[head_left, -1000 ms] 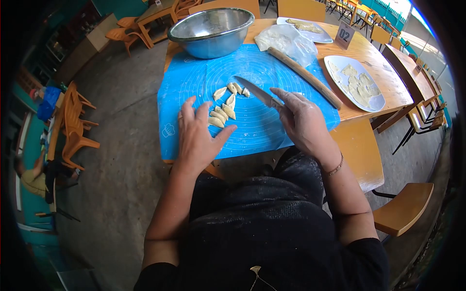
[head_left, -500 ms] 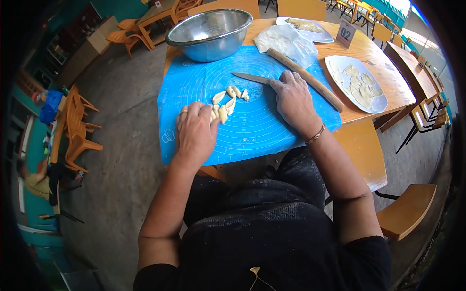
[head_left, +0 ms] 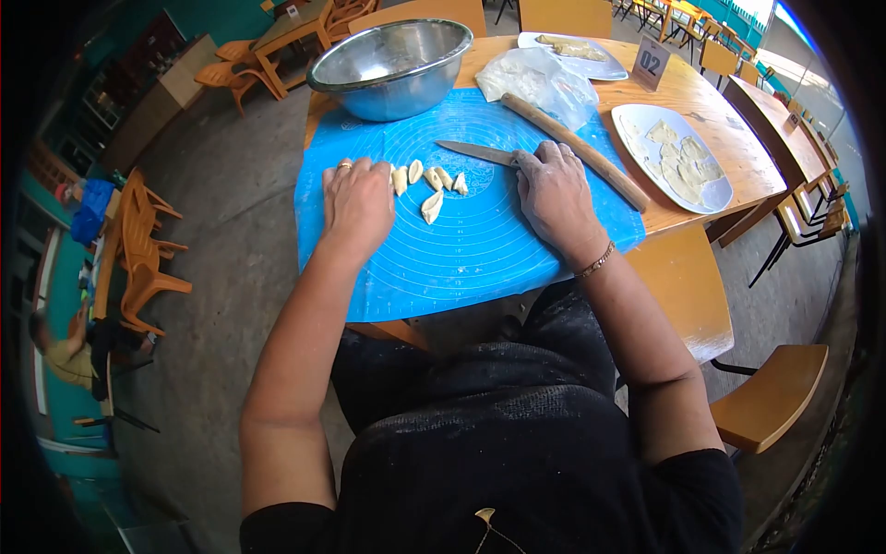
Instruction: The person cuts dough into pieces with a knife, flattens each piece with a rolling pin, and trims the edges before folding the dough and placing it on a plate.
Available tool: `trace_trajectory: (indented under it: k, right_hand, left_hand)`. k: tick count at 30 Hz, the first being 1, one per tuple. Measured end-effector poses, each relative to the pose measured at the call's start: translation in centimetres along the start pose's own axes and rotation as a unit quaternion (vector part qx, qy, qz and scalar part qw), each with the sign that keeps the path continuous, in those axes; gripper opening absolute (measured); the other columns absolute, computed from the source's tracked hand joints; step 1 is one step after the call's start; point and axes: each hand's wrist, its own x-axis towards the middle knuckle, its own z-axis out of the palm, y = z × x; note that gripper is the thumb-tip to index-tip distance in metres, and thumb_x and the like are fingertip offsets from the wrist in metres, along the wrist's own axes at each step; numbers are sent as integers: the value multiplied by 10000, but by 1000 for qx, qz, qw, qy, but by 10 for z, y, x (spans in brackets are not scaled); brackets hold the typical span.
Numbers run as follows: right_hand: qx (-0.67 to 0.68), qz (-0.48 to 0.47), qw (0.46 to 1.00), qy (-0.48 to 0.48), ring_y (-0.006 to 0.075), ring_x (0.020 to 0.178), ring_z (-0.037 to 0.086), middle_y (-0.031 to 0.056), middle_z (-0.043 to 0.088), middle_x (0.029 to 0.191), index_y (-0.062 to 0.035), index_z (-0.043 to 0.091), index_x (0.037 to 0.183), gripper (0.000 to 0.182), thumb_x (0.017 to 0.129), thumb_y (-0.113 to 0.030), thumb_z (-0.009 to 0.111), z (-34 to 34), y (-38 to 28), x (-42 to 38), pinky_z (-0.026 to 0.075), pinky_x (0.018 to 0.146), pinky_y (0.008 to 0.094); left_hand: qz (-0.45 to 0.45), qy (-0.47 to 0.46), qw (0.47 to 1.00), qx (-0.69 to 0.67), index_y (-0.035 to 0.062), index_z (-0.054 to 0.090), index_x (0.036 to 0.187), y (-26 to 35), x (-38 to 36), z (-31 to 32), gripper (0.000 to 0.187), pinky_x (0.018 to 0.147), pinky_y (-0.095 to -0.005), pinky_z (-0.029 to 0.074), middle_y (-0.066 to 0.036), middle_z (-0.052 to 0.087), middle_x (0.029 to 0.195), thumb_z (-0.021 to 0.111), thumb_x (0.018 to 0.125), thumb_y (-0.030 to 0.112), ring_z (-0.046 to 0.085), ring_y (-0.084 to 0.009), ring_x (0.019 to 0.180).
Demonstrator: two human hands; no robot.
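My right hand (head_left: 556, 196) is closed round the handle of a knife (head_left: 478, 152), whose blade points left, flat above the blue mat (head_left: 443, 268). At the mat's left side lies my left hand (head_left: 358, 205), palm down, fingers bent; whether dough is under it is hidden. Right beside its fingers are several small cut dough pieces (head_left: 432, 207), some in a loose row. A wooden rolling pin (head_left: 577, 152) rests slantwise beyond my right hand.
A steel bowl (head_left: 392, 78) stands at the mat's back left. Behind the rolling pin are a plastic bag (head_left: 544, 78), a plate of flat dough rounds (head_left: 637, 166), another plate (head_left: 604, 66) and a number sign (head_left: 650, 63). A person (head_left: 69, 355) is at far left.
My left hand has moved left and away from me, and the dough pieces near it are more spread out. My right hand still holds the knife.
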Motion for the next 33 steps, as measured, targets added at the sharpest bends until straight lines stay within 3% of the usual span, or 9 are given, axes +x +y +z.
trace_trajectory:
  k: [1,3,6,9,16,18,21,27,33]
  right_hand:
    - [-1,2,1000,2,330,950,586,157,597,921,-53,684,995,193,854,-122,571,0,0,0,465,851,453]
    - [6,8,1000,6,333,954,585,161,598,927,-46,686,1005,205,846,-122,582,-1,0,-1,464,853,452]
    - [3,13,1000,5,320,950,575,150,591,926,-40,703,1085,264,840,-90,618,-4,-1,-2,459,858,426]
    - [-2,10,1000,14,322,943,576,152,591,919,-35,702,1085,279,824,-84,619,-5,-1,-3,461,857,429]
    - [6,20,1000,8,338,981,582,178,605,963,-19,682,1056,268,823,-131,612,-2,0,-4,457,856,451]
    - [9,28,999,13,338,982,576,176,601,965,-21,678,1066,270,828,-132,615,-5,-2,-3,455,857,453]
    - [5,43,999,2,327,992,561,163,585,994,-31,680,1151,340,823,-121,665,-8,-3,-2,460,893,430]
    - [33,14,998,57,333,1001,557,162,585,996,-26,674,1150,355,807,-117,670,-13,4,-3,458,889,448]
    - [78,52,988,121,340,989,572,157,604,1016,-27,682,1129,313,822,-86,680,-57,30,-16,467,884,430]
  left_hand:
    - [2,1,1000,1,27,694,1068,-2,6,2,230,917,-451,409,-151,673,1026,675,867,137,603,-332,1016]
    - [12,28,1000,2,21,688,921,-7,15,6,151,894,-468,407,-180,674,965,563,912,105,620,-351,973]
    - [-12,34,999,38,39,685,960,-10,27,10,152,896,-468,413,-152,680,984,683,856,149,616,-341,995]
    - [-32,38,998,34,15,689,918,-3,31,4,128,893,-471,411,-189,677,962,579,878,67,625,-359,1000]
    - [39,76,995,-48,-11,675,925,26,15,-7,148,927,-490,414,-205,662,979,655,866,123,616,-377,1011]
    - [45,60,996,-45,-1,698,1074,28,13,-7,260,932,-473,420,-174,677,1017,683,857,143,616,-356,997]
    - [46,69,995,-54,-4,702,1051,27,16,-10,244,936,-465,422,-173,678,1020,685,864,151,615,-350,1007]
    - [70,119,985,-102,-10,700,988,29,13,5,195,912,-451,433,-173,677,988,697,839,115,626,-348,956]
    - [125,165,965,-162,-11,697,936,23,10,16,146,854,-447,462,-173,679,943,700,825,84,636,-357,921]
